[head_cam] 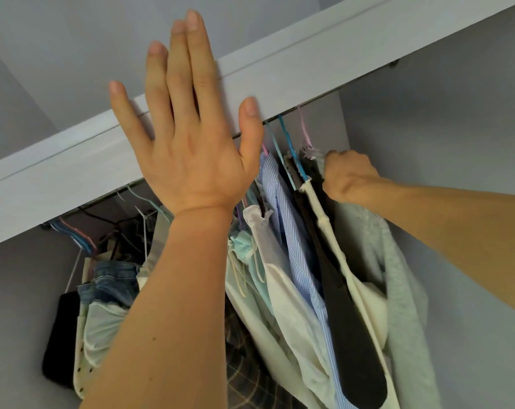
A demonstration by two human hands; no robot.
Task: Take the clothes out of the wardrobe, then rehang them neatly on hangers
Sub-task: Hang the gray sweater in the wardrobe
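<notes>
So the wardrobe shelf [309,51] runs diagonally across the view, low on the left and high on the right, and the rail [339,90] tucked right under it follows the same line. The whole row of clothes [294,261] hangs down off that rail. The one that matters is the grey knit top [404,290], last in line at the far right end, dangling long and straight below its neckline. The right hand [350,175] has its fingers curled tight around the top of it, just under the pink hanger hook [303,125]. I'd guess that's its hanger, so the lift goes up and off the rail. The left hand [185,137] is flat and spread, holding nothing, just pressed on the shelf's front edge, well left of that top.
</notes>
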